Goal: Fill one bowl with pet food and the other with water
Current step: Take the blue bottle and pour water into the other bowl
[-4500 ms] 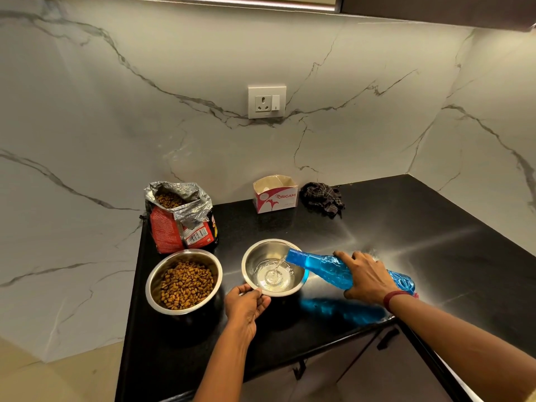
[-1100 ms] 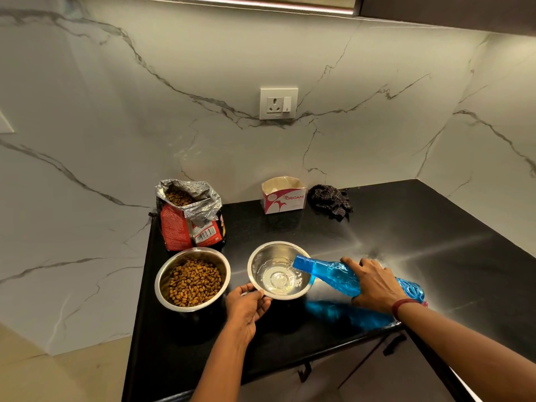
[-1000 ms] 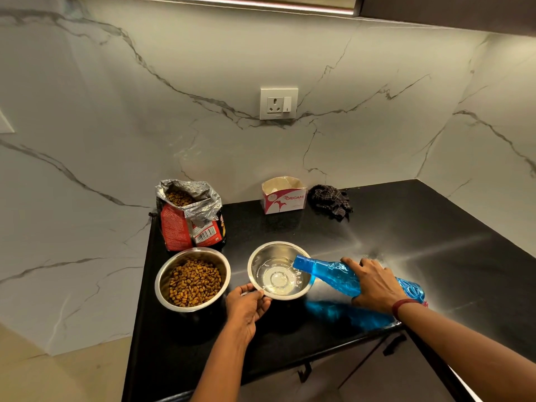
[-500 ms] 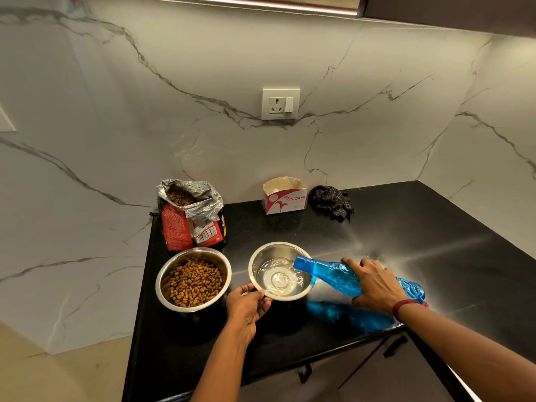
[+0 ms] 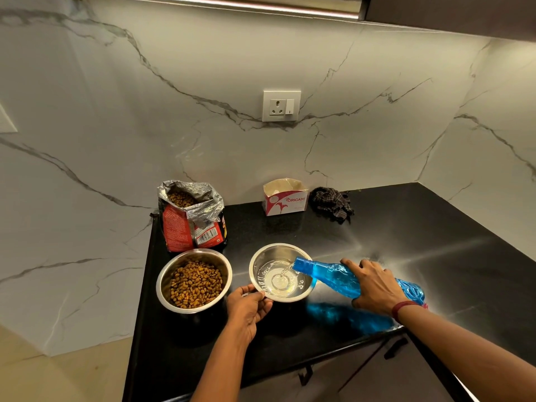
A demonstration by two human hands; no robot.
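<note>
Two steel bowls stand on the black counter (image 5: pixel 290 338). The left bowl (image 5: pixel 162 282) holds brown pet food. The right bowl (image 5: pixel 255 256) has clear water in its bottom. My left hand (image 5: pixel 246 310) grips the near rim of the right bowl. My right hand (image 5: pixel 374 285) holds a blue plastic bottle (image 5: pixel 327 275) tipped almost flat, its mouth over the bowl's right rim, and a thin stream of water runs from it into the bowl.
An open red pet food bag (image 5: pixel 190 217) stands behind the left bowl. A small white and red carton (image 5: pixel 285 198) and a dark crumpled cloth (image 5: pixel 332 203) sit at the back by the marble wall. The counter's front edge lies just below my hands.
Water keeps pouring and the level in the right bowl has risen a little. Both hands, the bottle and the bowls stay where they were.
</note>
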